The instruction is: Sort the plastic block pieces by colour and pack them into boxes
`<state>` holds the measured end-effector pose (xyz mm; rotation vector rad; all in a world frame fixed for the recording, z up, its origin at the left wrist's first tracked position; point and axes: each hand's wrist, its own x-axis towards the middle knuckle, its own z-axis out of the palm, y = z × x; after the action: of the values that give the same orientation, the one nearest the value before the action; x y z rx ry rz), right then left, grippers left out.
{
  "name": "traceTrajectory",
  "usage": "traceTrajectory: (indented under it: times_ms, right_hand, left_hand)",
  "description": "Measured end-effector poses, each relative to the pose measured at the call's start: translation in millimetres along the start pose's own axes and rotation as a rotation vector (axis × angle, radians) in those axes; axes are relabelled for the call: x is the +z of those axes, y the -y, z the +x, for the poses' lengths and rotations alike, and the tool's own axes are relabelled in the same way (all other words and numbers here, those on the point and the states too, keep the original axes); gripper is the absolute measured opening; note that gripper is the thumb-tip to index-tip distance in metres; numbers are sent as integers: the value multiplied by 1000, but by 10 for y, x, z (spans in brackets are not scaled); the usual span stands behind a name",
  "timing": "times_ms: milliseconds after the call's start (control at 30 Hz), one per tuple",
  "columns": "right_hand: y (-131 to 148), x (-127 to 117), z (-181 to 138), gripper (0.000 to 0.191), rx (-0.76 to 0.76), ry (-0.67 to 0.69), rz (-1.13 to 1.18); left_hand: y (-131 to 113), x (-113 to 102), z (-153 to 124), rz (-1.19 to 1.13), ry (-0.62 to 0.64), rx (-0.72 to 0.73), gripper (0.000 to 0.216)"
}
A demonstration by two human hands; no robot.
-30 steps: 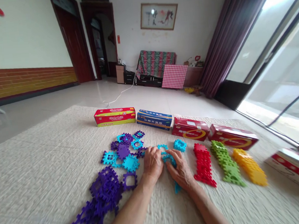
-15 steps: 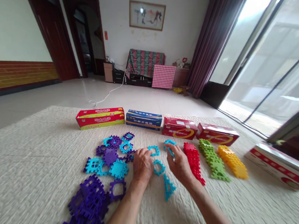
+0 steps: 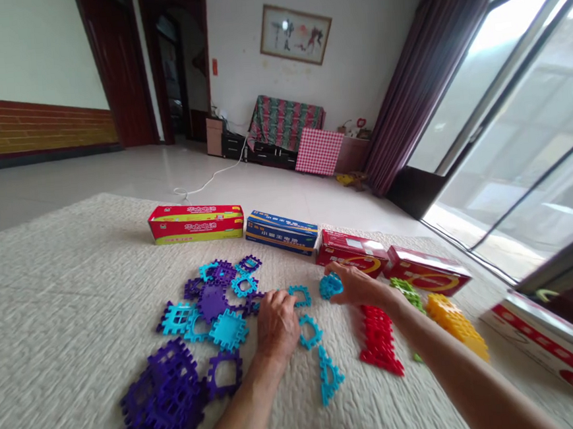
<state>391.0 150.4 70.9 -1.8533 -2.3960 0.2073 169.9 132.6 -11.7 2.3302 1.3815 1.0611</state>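
Observation:
My left hand (image 3: 278, 324) rests low over the mat with its fingers curled down and pressed together; what lies under the fingertips is hidden. Just right of it are a light-blue square frame piece (image 3: 307, 295), a light-blue round-holed piece (image 3: 318, 331) and a light-blue triangular piece (image 3: 330, 377), all notched plastic building tiles. Farther right, my right hand (image 3: 354, 283) is closed around a small stack of light-blue building tiles (image 3: 328, 286). Left of my left hand lies a mixed spread of purple tiles (image 3: 212, 304) and light-blue tiles (image 3: 229, 329).
A purple tile heap (image 3: 168, 389) lies front left. Red tiles (image 3: 380, 346), green tiles (image 3: 406, 291) and yellow tiles (image 3: 453, 320) form rows at right. A red-yellow box (image 3: 195, 223), a blue box (image 3: 282, 232), two dark-red boxes (image 3: 427, 266) and a white-red box (image 3: 539, 346) line the mat.
My right hand has swung its forearm out to the right and now closes around the light-blue stack, partly covering the red and green rows. My left hand stays nearly in place. The view has shifted slightly.

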Motion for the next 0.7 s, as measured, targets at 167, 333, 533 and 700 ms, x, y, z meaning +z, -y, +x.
traceTrajectory:
  times_ms: [167,333,533,700]
  right_hand:
    - [9,65,9,47,-28,23,13]
    - [-35,75,10,43,-104,11,52]
    - [-242,134,59,46,-177,1,103]
    - [-240,-7,-22,53,-187,-113,128]
  left_hand:
    - [16,20,-4,-13,-2,1,30]
    - [12,17,-5,-16,-9,-2,29]
    - [-8,1,-12,-3,-21,10,28]
    - [-27,-23,-12,10,-12,5,27]
